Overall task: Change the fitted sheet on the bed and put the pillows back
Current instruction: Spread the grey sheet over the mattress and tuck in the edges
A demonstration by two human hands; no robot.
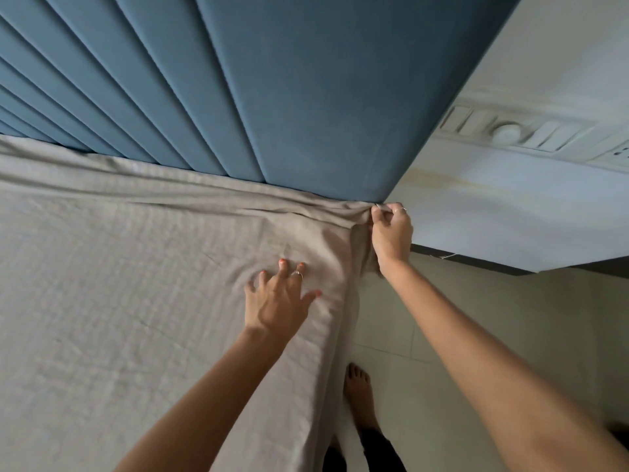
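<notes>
Foot [357, 393]: yours, bare, on the tiled floor [476, 318] right beside the bed edge; you're standing at the head-end corner.
Sheet [119, 284]: beige/grey, spread over the mattress top, side hanging down by your leg. Creased and bunched toward the corner, so it isn't seated there yet, I'd say.
Handling: soft, light, floppy cloth; no stiffness, it follows whatever you pull. Likely to slide back over the mattress if you let go, so keep one hand pinning it. Best hold = the hem/corner seam, not the flat middle.
Left hand [277, 301]: flat on the sheet near the corner, fingers spread wide and straight, palm pressing down, holding nothing; arm reaches fwd over the bed.
Right hand [391, 233]: at the very corner, fingers curled, pinching a gather of sheet where it meets the headboard base; arm stretched out, wrist bent.
Headboard [272, 80]: blue padded panels, upright behind the mattress; sheet folds run along its foot.
Wall [510, 199]: pale, w/ a switch plate [510, 132] beyond the corner.
Pillows: none in view.
</notes>
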